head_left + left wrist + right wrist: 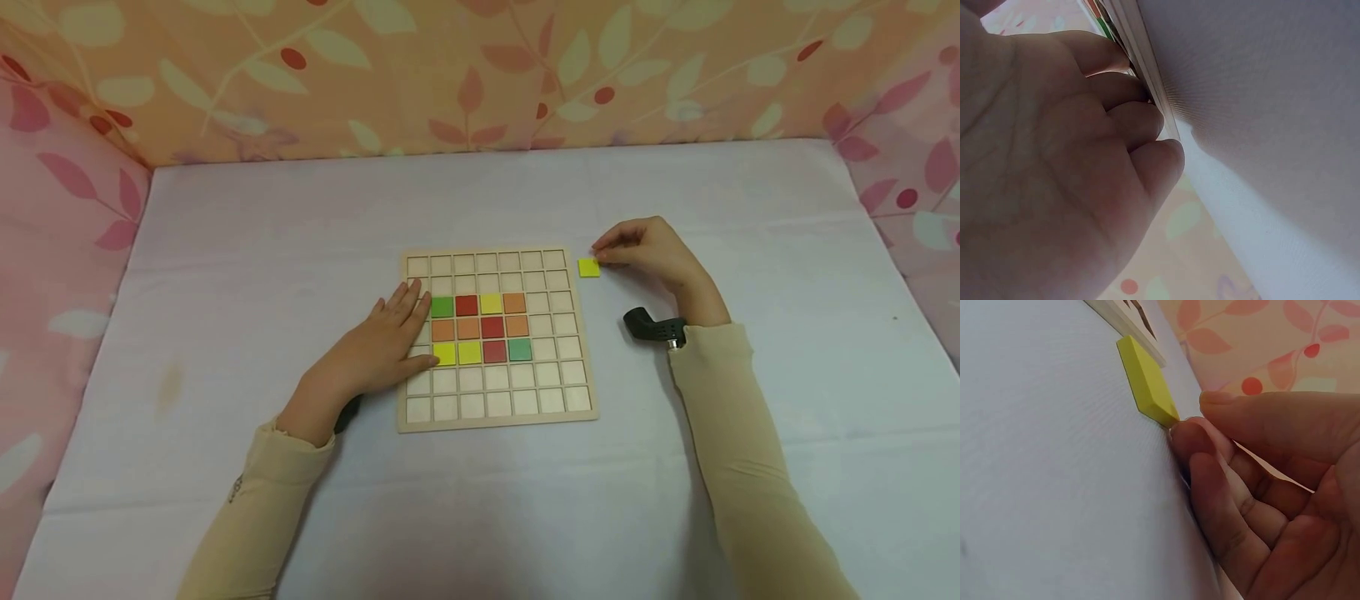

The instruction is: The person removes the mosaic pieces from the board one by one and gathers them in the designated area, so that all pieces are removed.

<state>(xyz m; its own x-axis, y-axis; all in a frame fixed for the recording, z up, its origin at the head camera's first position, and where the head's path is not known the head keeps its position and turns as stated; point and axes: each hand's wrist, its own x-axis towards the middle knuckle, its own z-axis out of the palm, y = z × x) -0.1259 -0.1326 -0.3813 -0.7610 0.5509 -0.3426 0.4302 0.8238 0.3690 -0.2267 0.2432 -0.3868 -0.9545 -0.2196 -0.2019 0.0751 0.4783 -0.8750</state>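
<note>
A wooden grid board [498, 423] lies on the white cloth, with several coloured square tiles in its middle cells: green, red, yellow, orange and teal. My left hand [382, 337] rests flat across the board's left edge, its thumb by a yellow tile [445, 354] and its fingertips beside the green tile [442, 307]. Off the board's upper right corner lies a loose yellow tile [588, 267]. My right hand [651, 250] is at that tile, fingertips at its near corner. In the right wrist view, the thumb stands apart from the yellow tile [1147, 384].
A black wrist camera [651, 325] sits under the right wrist, close to the cloth. Floral fabric walls [480, 75] stand behind the table and on both sides. Bare cells surround the tiles on the board.
</note>
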